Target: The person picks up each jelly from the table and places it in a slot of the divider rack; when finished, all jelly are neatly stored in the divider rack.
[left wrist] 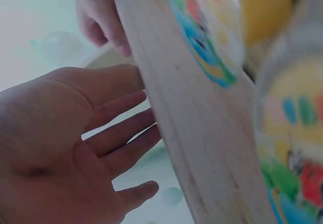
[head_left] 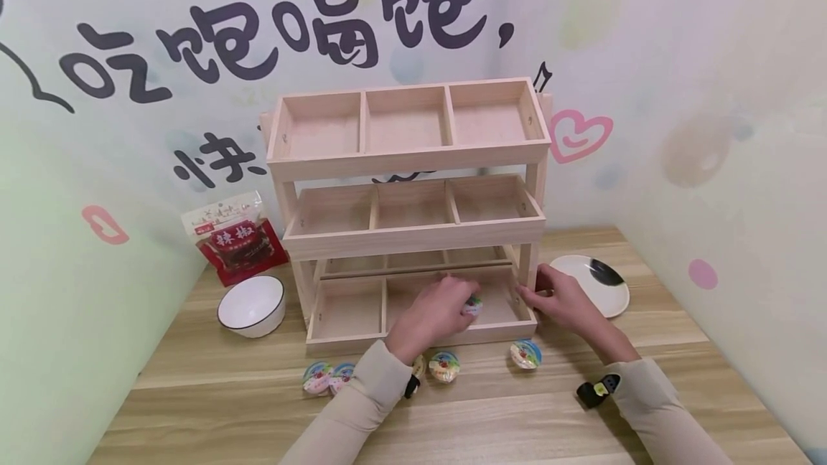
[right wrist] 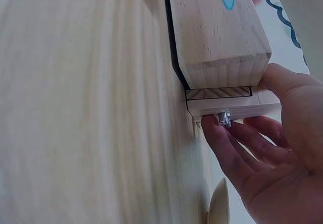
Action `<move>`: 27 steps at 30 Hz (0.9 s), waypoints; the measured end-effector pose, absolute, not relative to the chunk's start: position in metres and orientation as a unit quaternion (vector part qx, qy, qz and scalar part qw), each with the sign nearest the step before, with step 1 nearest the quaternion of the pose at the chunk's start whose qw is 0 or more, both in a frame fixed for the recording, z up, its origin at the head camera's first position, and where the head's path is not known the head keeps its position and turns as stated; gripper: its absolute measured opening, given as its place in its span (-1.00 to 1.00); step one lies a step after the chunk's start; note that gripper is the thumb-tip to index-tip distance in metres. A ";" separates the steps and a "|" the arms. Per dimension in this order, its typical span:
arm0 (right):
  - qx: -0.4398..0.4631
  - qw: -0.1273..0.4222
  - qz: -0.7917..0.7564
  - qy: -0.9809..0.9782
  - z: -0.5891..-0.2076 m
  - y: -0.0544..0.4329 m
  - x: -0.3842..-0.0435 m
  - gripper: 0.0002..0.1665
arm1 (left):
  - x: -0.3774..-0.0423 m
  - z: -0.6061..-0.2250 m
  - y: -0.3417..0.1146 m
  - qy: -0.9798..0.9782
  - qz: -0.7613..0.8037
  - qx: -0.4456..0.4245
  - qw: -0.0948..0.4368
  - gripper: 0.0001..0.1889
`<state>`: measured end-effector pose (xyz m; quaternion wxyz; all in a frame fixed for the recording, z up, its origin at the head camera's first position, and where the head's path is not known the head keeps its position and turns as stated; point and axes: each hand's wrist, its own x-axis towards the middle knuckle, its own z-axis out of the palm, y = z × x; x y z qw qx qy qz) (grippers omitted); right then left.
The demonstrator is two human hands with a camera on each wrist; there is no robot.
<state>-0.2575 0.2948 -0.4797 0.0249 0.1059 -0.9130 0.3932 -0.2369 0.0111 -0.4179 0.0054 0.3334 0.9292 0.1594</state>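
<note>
A three-tier wooden rack [head_left: 413, 239] with divided trays stands on the table. Over its bottom tray [head_left: 349, 343], my left hand [head_left: 436, 311] pinches a small jelly cup [head_left: 474, 306] with a colourful lid, at the right-hand compartment. In the left wrist view, the fingertips of that hand [left wrist: 65, 128] are hidden behind the tray's front board [left wrist: 176, 113]. My right hand [head_left: 568, 300] grips the rack's lower right corner. The right wrist view has its thumb and fingers [right wrist: 227, 153] around the side piece, beside a metal bolt [right wrist: 224, 119].
Several jelly cups [head_left: 444, 367] lie in front of the rack, one [head_left: 526, 354] farther right. To the left are a white bowl [head_left: 252, 307] and a red bag of dried chillies [head_left: 235, 239]. A black-and-white plate [head_left: 597, 285] lies behind my right hand.
</note>
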 end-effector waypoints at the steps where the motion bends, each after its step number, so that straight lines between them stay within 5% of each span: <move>1: 0.107 0.026 0.392 -0.914 -0.480 0.295 -0.258 -0.42 | -0.234 -0.417 0.012 0.928 0.162 0.334 0.003 -0.67; 5: 0.116 0.035 0.388 -0.914 -0.480 0.295 -0.258 -0.42 | -0.214 -0.412 0.019 0.916 0.196 0.349 -0.002 -0.47; 14: 0.121 0.042 0.388 -0.913 -0.482 0.295 -0.261 -0.42 | -0.174 -0.438 0.046 0.884 0.181 0.430 -0.007 -0.51; 27: 0.131 0.044 0.384 -0.913 -0.481 0.295 -0.260 -0.40 | -0.170 -0.457 0.050 0.884 0.142 0.443 -0.048 -0.57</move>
